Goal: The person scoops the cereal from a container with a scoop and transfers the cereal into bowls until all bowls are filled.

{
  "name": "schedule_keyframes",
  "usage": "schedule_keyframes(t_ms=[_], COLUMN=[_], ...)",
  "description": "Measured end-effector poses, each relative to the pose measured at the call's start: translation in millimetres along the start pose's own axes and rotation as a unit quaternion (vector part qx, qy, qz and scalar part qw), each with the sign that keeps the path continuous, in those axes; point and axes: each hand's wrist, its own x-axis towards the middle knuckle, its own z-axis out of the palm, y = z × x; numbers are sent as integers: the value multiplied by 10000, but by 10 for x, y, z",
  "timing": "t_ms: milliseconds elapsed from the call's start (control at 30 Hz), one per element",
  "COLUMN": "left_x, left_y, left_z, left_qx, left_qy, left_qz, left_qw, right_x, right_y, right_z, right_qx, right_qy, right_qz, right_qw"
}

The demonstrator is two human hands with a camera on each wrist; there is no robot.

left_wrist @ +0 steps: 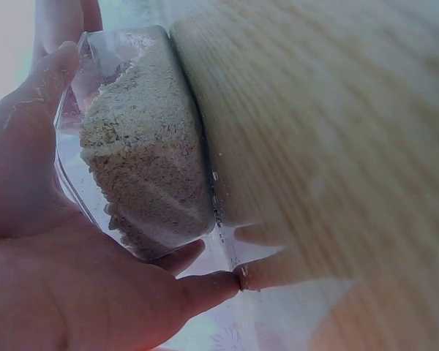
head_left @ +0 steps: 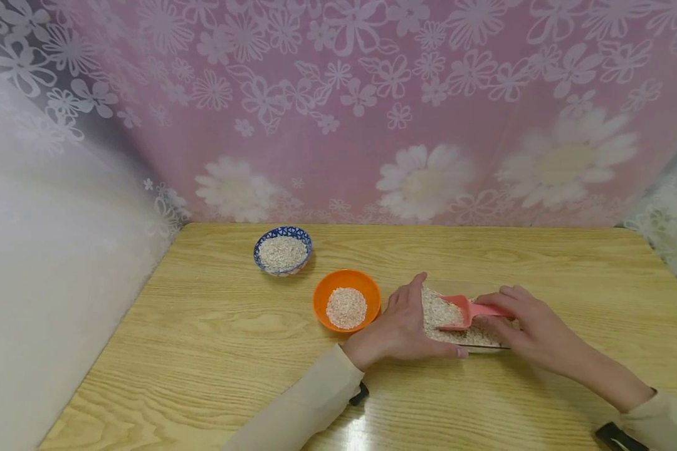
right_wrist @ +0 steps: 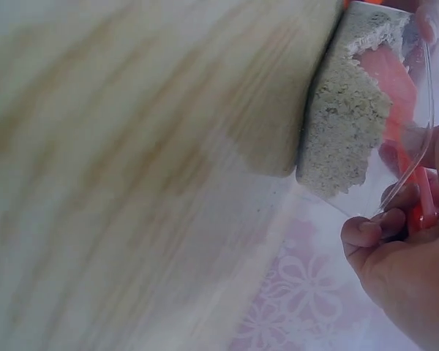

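Left to right on wood-grain table [head_left: 214, 376]: round blue-and-white bowl [head_left: 286, 232], farthest back; round orange bowl [head_left: 346, 279]; clear rectangular container [head_left: 488, 349], pink scoop [head_left: 467, 312] partly inside.

The person's pale beige left sleeve [head_left: 307, 404] and matching right sleeve [head_left: 668, 419] look plain, with 1 small black piece [head_left: 360, 394] beside each.

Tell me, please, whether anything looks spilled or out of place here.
Possibly a small spill: a few pale flecks lie on the table beside the clear container, outside its wall, though they're too small to identify. Nothing else stands out.
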Motion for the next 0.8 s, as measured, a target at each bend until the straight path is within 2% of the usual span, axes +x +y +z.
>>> schedule_keyframes(t_ms=[233,333,500,800], left_x=[-7,-9,-8,-13], left_y=[5,2,-4,7], left_z=[-22,-33,-32,1], left_qx=[-61,-76,-121,-50], left_qy=[6,6,-12,4], left_qz=[9,10,12,-63], left_qw=[10000,10000,9999,10000], right_x=[-69,-115,-184,-261], right_y=[-1,7,41,89], right_z=[-100,-140,-183,-286], right_qx=[120,364,979,1731], right_qy=[-34,-134,-285,82], right_qz=[475,849,1461,2062], right_qw=[9988,9956,9840,9630])
